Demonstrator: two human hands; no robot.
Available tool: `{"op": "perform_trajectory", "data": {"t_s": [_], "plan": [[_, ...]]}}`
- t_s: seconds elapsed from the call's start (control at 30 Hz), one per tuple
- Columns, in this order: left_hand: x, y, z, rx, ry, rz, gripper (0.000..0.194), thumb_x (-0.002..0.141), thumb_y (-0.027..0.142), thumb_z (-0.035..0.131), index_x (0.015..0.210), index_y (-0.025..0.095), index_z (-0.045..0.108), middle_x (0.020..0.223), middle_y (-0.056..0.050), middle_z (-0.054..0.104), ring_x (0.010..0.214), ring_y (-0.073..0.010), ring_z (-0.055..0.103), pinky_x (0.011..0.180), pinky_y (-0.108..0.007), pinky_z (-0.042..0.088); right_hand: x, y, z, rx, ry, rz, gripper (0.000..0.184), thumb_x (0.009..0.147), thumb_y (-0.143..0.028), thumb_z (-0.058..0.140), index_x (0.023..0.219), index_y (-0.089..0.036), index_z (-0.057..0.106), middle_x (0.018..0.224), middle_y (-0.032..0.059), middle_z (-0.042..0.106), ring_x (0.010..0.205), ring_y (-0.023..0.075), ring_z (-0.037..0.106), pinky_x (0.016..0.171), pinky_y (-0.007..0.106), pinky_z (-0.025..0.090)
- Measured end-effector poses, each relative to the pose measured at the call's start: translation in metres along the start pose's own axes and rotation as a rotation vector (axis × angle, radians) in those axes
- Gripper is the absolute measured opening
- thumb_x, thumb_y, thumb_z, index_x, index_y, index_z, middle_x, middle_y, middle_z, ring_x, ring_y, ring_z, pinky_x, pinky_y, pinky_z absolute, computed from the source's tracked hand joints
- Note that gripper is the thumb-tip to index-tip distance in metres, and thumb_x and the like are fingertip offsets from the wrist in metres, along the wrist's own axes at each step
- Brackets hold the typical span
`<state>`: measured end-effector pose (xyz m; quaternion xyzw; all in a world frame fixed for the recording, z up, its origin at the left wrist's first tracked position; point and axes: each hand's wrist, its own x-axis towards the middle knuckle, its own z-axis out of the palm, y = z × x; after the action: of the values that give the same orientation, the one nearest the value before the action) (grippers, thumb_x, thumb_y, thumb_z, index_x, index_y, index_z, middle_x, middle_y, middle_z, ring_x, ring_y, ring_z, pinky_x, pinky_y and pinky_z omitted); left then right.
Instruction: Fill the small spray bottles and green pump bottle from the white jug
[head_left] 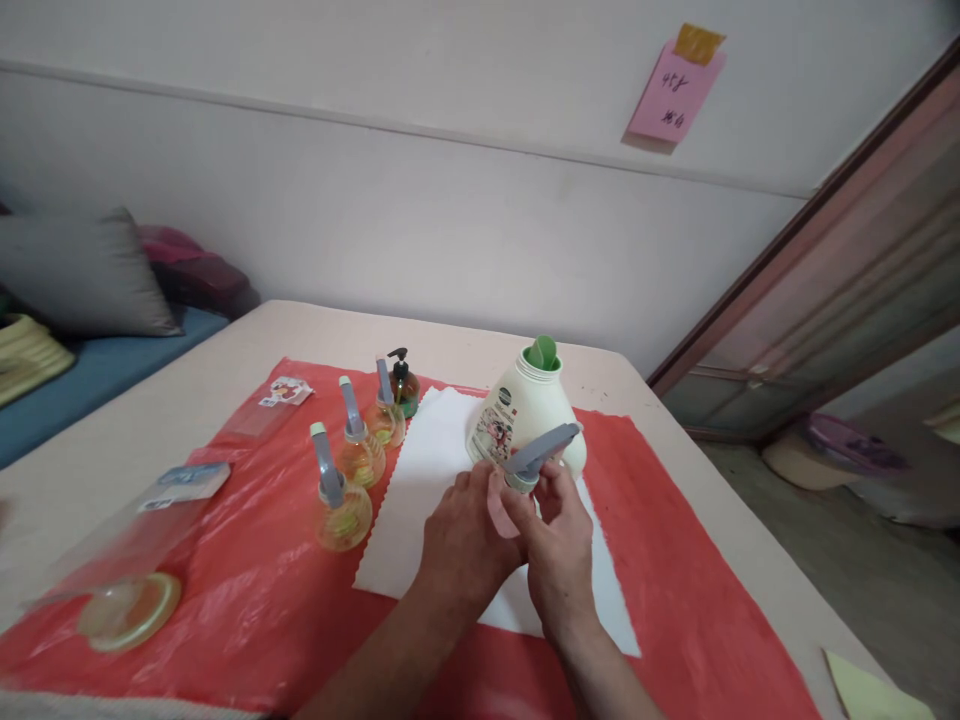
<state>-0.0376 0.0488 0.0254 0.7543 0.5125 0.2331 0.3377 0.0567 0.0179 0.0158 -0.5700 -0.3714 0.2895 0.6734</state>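
My left hand (465, 535) and my right hand (559, 545) meet over the white cloth (435, 470) and are both closed on a small spray bottle (534, 460). Its grey trigger head points right; its body is mostly hidden by my fingers. Right behind it stands a big cream jug (525, 410) with a green funnel (541, 352) in its mouth. To the left, three small yellowish spray bottles (358, 450) with grey heads stand in a row on the red sheet (247, 590). A dark pump bottle (403, 385) stands behind them.
Clear plastic packets (161, 500) and a round yellowish lid (129, 610) lie on the red sheet at the left. A small printed wrapper (286, 392) lies farther back. A grey pillow (79, 275) lies on a blue couch at the left. A pink note (675, 90) sticks to the wall.
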Motion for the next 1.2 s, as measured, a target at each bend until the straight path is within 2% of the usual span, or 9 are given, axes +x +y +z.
{"op": "perform_trajectory", "data": {"t_s": [0.1,0.2,0.33,0.43,0.53,0.7,0.9,1.07,1.2], "plan": [[-0.001,0.002,-0.001,0.009,0.023,-0.005,0.038,0.082,0.040,0.064,0.116,0.023,0.056,0.109,-0.007,0.068,0.103,-0.0278,0.066,0.086,-0.037,0.051,0.000,-0.003,-0.003,0.050,-0.158,-0.022,0.035,0.088,-0.047,0.069,0.116,-0.026,0.069,0.115,0.0037,0.070,0.108,0.0251,0.063,0.096,0.038,0.048],[-0.002,0.001,0.000,0.044,0.033,0.062,0.029,0.086,0.037,0.059,0.112,0.024,0.059,0.109,-0.008,0.067,0.105,-0.0277,0.065,0.087,-0.038,0.050,0.000,0.000,-0.003,0.028,-0.093,0.019,0.031,0.084,-0.046,0.074,0.106,-0.025,0.071,0.104,0.0027,0.072,0.099,0.0241,0.064,0.092,0.038,0.049],[-0.001,0.000,0.003,0.010,-0.005,0.036,0.033,0.087,0.037,0.057,0.118,0.024,0.056,0.113,-0.009,0.067,0.103,-0.0273,0.066,0.086,-0.038,0.051,0.000,0.000,0.002,0.031,0.047,0.049,0.036,0.074,-0.042,0.083,0.103,-0.025,0.071,0.108,0.0032,0.071,0.105,0.0250,0.063,0.095,0.039,0.048],[-0.001,0.002,0.002,-0.010,-0.012,0.013,0.034,0.085,0.040,0.060,0.115,0.023,0.056,0.111,-0.009,0.068,0.102,-0.0283,0.066,0.085,-0.039,0.051,0.000,-0.007,0.001,0.058,-0.056,0.020,0.034,0.080,-0.044,0.078,0.107,-0.026,0.071,0.111,0.0036,0.072,0.109,0.0250,0.063,0.097,0.037,0.049],[-0.001,0.005,0.001,0.024,0.007,0.022,0.033,0.084,0.036,0.061,0.114,0.023,0.056,0.111,-0.009,0.068,0.104,-0.0278,0.066,0.087,-0.038,0.051,0.001,-0.013,-0.003,0.073,-0.161,0.014,0.030,0.085,-0.046,0.072,0.107,-0.025,0.072,0.102,0.0030,0.073,0.100,0.0233,0.065,0.092,0.036,0.051],[-0.003,0.007,0.002,0.081,0.010,0.027,0.024,0.089,0.028,0.054,0.112,0.021,0.057,0.109,-0.010,0.068,0.103,-0.0270,0.066,0.084,-0.036,0.050,0.000,-0.008,0.000,0.099,-0.078,0.100,0.031,0.081,-0.045,0.076,0.103,-0.023,0.072,0.094,0.0029,0.072,0.091,0.0224,0.065,0.081,0.033,0.051],[-0.003,0.008,0.003,-0.012,-0.051,-0.030,0.026,0.088,0.033,0.054,0.112,0.022,0.055,0.112,-0.010,0.067,0.107,-0.0299,0.066,0.085,-0.039,0.050,0.000,-0.014,0.003,0.037,-0.030,0.082,0.024,0.080,-0.044,0.074,0.086,-0.021,0.069,0.078,0.0003,0.068,0.075,0.0179,0.060,0.069,0.028,0.049],[-0.002,0.004,0.004,-0.386,-0.188,-0.031,0.081,0.065,0.034,0.077,0.138,0.025,0.042,0.135,-0.011,0.063,0.123,-0.0321,0.060,0.099,-0.043,0.048,0.012,-0.033,-0.031,-0.117,0.003,0.020,0.030,0.079,-0.049,0.074,0.087,-0.021,0.070,0.075,-0.0007,0.064,0.075,0.0193,0.059,0.067,0.029,0.047],[0.002,-0.010,0.002,-0.455,-0.176,-0.025,0.080,0.072,0.044,0.074,0.142,0.021,0.041,0.144,-0.015,0.056,0.133,-0.0321,0.052,0.110,-0.048,0.041,0.039,-0.034,-0.084,-0.287,0.231,-0.092,0.037,0.077,-0.053,0.075,0.095,-0.021,0.072,0.086,0.0015,0.068,0.080,0.0204,0.058,0.072,0.031,0.044]]}}
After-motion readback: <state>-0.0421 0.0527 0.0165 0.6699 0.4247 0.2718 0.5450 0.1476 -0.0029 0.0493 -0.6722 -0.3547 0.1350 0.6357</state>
